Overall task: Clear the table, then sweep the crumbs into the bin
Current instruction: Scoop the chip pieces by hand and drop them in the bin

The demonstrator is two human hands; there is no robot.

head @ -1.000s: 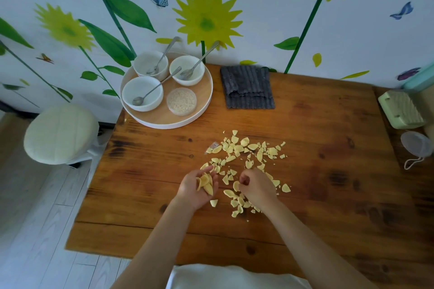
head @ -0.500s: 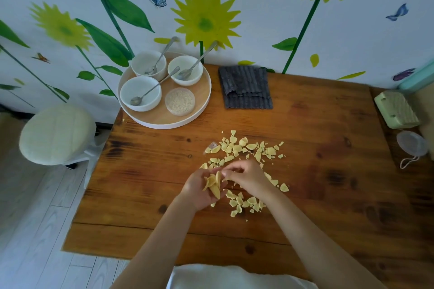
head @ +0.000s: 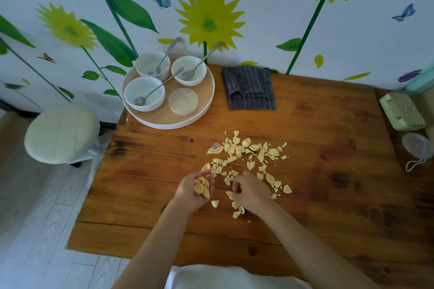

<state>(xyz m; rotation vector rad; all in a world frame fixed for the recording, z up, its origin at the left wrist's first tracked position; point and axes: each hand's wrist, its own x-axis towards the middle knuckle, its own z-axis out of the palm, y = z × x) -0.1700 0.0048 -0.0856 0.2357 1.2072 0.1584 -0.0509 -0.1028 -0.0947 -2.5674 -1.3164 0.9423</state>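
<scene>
Pale yellow crumbs [head: 246,155] lie scattered over the middle of the wooden table [head: 328,148]. My left hand [head: 192,191] is cupped palm up just left of the pile and holds a small heap of collected crumbs. My right hand [head: 252,191] rests on the table among the nearest crumbs, fingers curled down and pinching at a piece by its fingertips. A few loose pieces lie between and below the two hands. No bin is in view.
A round wooden tray [head: 206,101] at the back left carries three white bowls with spoons and a small dish of grains. A folded dark grey cloth [head: 247,88] lies behind the crumbs. A stool [head: 62,132] stands left of the table. A green box [head: 401,111] and clear lid [head: 416,149] sit at the right.
My right hand went to the left hand and dropped a piece in, then moved back down to the crumbs on the table. The left hand stayed cupped with its heap.
</scene>
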